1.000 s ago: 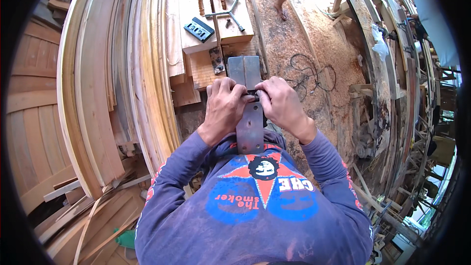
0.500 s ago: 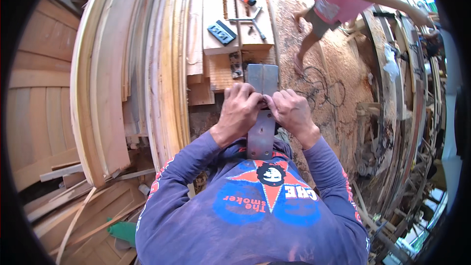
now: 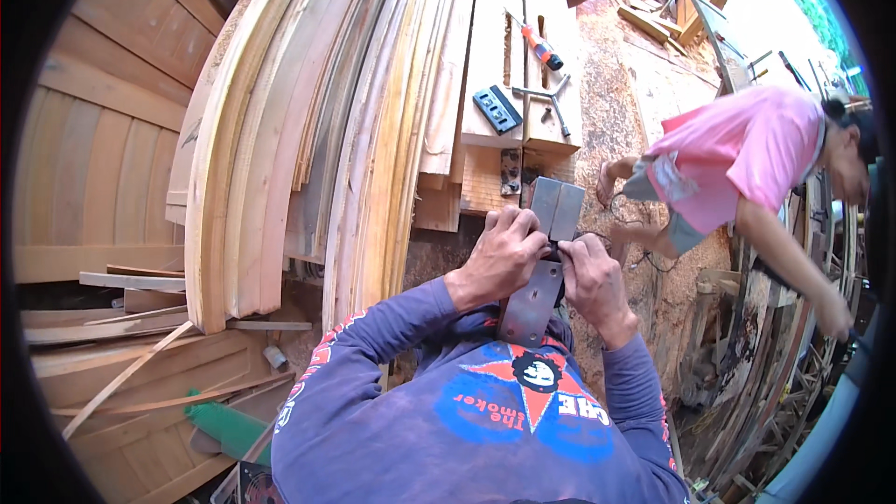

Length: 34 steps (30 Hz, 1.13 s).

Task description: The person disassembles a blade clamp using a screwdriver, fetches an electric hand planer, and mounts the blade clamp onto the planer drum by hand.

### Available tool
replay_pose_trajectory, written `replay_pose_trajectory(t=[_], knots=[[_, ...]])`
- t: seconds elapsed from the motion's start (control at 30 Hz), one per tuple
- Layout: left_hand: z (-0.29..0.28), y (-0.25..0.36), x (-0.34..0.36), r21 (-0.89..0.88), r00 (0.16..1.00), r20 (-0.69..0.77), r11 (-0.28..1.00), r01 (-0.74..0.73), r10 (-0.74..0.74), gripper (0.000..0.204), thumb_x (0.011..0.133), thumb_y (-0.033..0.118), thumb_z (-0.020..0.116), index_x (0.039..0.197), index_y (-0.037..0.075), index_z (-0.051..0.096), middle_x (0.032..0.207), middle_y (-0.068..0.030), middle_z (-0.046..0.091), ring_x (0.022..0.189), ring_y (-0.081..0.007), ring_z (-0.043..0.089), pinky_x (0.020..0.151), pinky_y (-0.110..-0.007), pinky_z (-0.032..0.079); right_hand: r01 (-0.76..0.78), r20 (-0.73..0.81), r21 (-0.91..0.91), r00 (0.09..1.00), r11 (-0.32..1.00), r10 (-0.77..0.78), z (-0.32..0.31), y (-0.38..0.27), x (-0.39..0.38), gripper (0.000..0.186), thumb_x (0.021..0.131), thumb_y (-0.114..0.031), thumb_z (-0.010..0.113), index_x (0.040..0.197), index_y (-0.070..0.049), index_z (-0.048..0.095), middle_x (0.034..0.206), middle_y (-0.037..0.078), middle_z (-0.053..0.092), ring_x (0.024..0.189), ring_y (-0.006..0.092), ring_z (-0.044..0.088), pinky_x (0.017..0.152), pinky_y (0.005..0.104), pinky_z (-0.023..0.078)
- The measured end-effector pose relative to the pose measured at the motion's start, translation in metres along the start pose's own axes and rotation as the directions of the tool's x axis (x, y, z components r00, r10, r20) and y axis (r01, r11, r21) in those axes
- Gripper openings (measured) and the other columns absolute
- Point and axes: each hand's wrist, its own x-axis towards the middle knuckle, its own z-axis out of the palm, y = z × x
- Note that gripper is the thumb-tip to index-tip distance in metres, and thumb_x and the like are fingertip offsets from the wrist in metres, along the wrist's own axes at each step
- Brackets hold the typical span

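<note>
An upturned power planer (image 3: 532, 294) rests against my body, its long grey metal sole facing up, with holes in the near plate. Across the dark gap between its two plates, my left hand (image 3: 504, 252) is closed, thumb and fingers pinched at the gap's left end. My right hand (image 3: 595, 282) is likewise closed at the right end, its fingertips close to the left ones. Any small part between the fingers is hidden. Beyond the planer, thick wooden beams (image 3: 497, 14) carry a screwdriver (image 3: 542, 49), a three-armed wrench (image 3: 544, 93) and a black-and-teal block (image 3: 497, 109).
Long wooden boards (image 3: 266, 131) are stacked to my left, beside panelled doors (image 3: 103, 168). Someone in a pink shirt (image 3: 747, 154) bends over at the right, near piled timber. Sawdust (image 3: 602, 65) covers the ground. A green object (image 3: 229, 427) lies at lower left.
The view has shifted, so the beams, planer and hands appear lower and farther right. My hands stay at the planer's gap. The person in pink has bent farther down.
</note>
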Motion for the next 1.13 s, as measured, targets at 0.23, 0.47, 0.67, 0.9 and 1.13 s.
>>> replay_pose_trajectory(t=[0.23,0.47,0.67,0.9,1.13], knots=[[-0.007,0.001,0.004,-0.041,0.998,0.034,0.997,0.060,-0.058,0.021,0.079,0.020,0.079,0.096,0.012,0.070,0.103,-0.0085,0.057,0.104,-0.0291,0.052,0.088,-0.042,0.039,-0.071,-0.059,-0.010,0.996,0.997,0.070,0.014,0.010,0.002,0.022,0.091,-0.018,0.072,0.088,-0.003,0.057,0.079,0.014,0.056,0.074,0.0326,0.061,0.063,0.0432,0.050],[-0.002,-0.006,0.002,-0.037,1.000,0.017,0.999,-0.011,0.011,0.018,0.079,0.014,0.073,0.097,0.011,0.071,0.105,-0.0088,0.059,0.104,-0.0294,0.053,0.087,-0.043,0.039,-0.020,-0.062,0.152,0.998,0.988,0.030,0.003,0.000,0.002,0.023,0.087,0.000,0.065,0.109,-0.003,0.064,0.088,0.016,0.061,0.083,0.0355,0.065,0.069,0.0436,0.054],[-0.007,0.000,0.005,-0.109,0.996,0.091,0.994,0.012,-0.002,0.030,0.076,0.006,0.070,0.106,0.011,0.069,0.111,-0.0095,0.059,0.109,-0.0312,0.053,0.093,-0.045,0.038,-0.075,-0.078,0.190,0.993,0.979,0.091,0.008,0.009,-0.006,0.020,0.085,0.002,0.069,0.104,-0.003,0.070,0.085,0.013,0.064,0.076,0.0316,0.064,0.066,0.0412,0.053],[-0.008,0.000,0.008,-0.020,0.991,0.133,0.999,0.031,-0.028,0.022,0.083,0.013,0.072,0.104,0.011,0.066,0.108,-0.0092,0.057,0.106,-0.0305,0.053,0.092,-0.043,0.039,-0.106,-0.039,0.268,0.992,0.958,0.121,-0.002,0.006,-0.006,0.018,0.085,0.001,0.070,0.103,-0.002,0.071,0.089,0.015,0.066,0.080,0.0310,0.066,0.070,0.0391,0.054],[0.001,-0.001,0.012,0.041,0.993,0.117,0.999,-0.013,0.008,0.029,0.081,0.025,0.078,0.103,0.010,0.066,0.106,-0.0085,0.057,0.104,-0.0288,0.054,0.091,-0.043,0.039,-0.103,0.016,0.261,0.995,0.960,0.102,-0.004,0.023,-0.006,0.028,0.087,0.000,0.069,0.115,-0.003,0.067,0.101,0.018,0.068,0.091,0.0343,0.067,0.079,0.0401,0.056]])
